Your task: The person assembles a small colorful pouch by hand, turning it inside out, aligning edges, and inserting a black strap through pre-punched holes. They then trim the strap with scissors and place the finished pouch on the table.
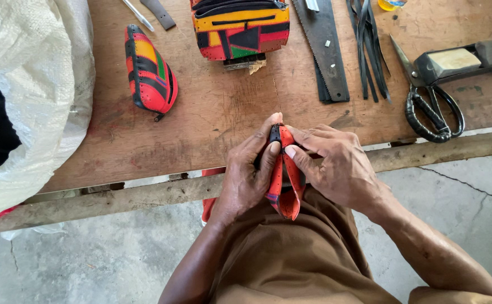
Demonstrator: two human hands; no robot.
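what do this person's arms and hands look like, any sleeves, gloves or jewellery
Both arms are bare along all that shows: no sleeves reach the forearms or wrists. The left hand and right hand wear no gloves, and no rings, watch or bracelets are visible. Fingernails are short; one on the right hand shows pale. Below the arms, brown cloth clothing covers the lap.

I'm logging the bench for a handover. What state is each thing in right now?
Red leather piece: folded, pinched by both hands.
Left hand: gripping the piece.
Right hand: gripping the piece.
Small patchwork pouch: lying on the table, zipped.
Large patchwork bag: lying flat.
Scissors: closed.
Saw blade: lying flat.
White sack: slumped over the table edge.
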